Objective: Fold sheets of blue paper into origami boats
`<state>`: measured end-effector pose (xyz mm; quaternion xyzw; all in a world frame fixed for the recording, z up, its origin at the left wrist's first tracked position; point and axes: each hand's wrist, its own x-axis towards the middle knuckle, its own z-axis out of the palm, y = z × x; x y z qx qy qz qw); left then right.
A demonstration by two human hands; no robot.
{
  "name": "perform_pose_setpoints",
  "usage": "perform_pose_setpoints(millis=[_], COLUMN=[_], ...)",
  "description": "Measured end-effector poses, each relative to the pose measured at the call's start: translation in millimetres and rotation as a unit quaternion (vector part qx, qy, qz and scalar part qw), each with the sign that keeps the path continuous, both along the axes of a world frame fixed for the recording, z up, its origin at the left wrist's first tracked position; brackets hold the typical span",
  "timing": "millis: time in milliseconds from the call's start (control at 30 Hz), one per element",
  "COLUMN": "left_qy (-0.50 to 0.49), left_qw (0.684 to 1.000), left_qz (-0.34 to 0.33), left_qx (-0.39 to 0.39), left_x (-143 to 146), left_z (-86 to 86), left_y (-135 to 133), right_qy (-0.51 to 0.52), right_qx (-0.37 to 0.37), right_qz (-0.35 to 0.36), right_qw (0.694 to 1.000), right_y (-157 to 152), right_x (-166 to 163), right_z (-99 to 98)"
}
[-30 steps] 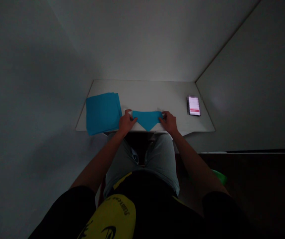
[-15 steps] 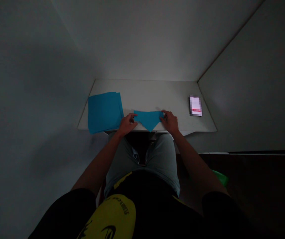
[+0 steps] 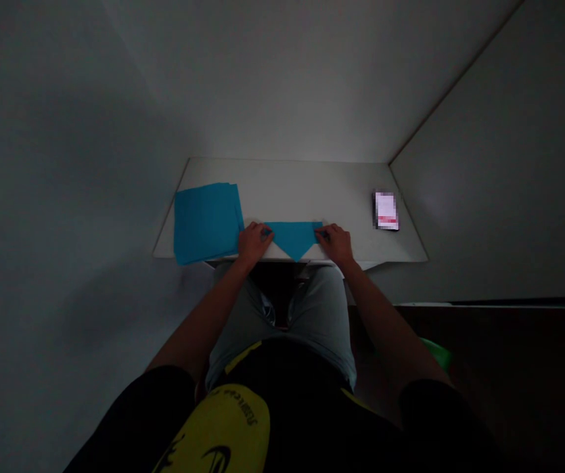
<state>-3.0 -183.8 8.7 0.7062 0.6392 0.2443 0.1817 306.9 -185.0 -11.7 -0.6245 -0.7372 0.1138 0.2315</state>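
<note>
A folded sheet of blue paper (image 3: 294, 238) lies near the front edge of the table, its straight edge at the far side and its point toward me. My left hand (image 3: 255, 242) pinches its left end, fingers closed on it. At the opposite end, my right hand (image 3: 335, 242) grips the paper between thumb and fingers. Just left of my left hand is a stack of blue paper sheets (image 3: 207, 222), its edges slightly uneven.
The white table (image 3: 307, 187) stands against walls at the back and sides. A phone (image 3: 385, 211) with a lit, blurred screen lies at the right. Something green (image 3: 436, 355) shows low on the right, partly behind my arm.
Both hands have shifted their hold at the paper's ends, fingers now closer together. The paper's far edge looks straighter and lies flatter. The stack and phone stay in place.
</note>
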Motion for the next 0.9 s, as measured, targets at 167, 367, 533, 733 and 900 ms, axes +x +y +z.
perform_pose_setpoints(millis=[167, 367, 533, 733, 900], left_qy=[0.008, 0.037, 0.037, 0.027, 0.033], left_qw=[1.0, 0.999, 0.999, 1.0, 0.999], left_qz=[0.008, -0.002, -0.006, -0.002, -0.011], left_qx=[-0.001, 0.011, 0.014, 0.013, 0.003], left_x=[-0.5, -2.1, -1.3, -1.3, -2.1], left_z=[-1.3, -1.8, -1.2, -3.0, -4.3], left_y=[4.0, 0.9, -1.7, 0.4, 2.9], right_qy=[-0.017, -0.011, -0.005, 0.035, 0.016], right_qx=[-0.01, 0.009, 0.0, -0.016, -0.054], right_qz=[0.064, 0.183, 0.202, 0.17, 0.127], right_qw=[0.998, 0.983, 0.979, 0.985, 0.99], right_y=[-6.7, -32.9, -42.7, -37.1, -29.0], right_x=[8.9, 34.5, 41.5, 30.8, 26.7], right_z=[0.2, -1.7, -1.5, 2.3, 4.3])
